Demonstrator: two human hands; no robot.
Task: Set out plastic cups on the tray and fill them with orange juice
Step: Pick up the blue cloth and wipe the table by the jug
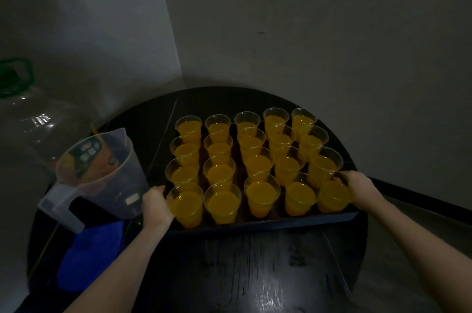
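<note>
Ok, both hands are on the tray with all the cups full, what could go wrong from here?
1. The cups hold juice near their rims and stand close together; any tilt of the tray could slop or topple them.
2. The left hand grips right beside the empty pitcher, so swinging that way could knock it.
3. The right hand touches the corner cup and could nudge it.
</note>
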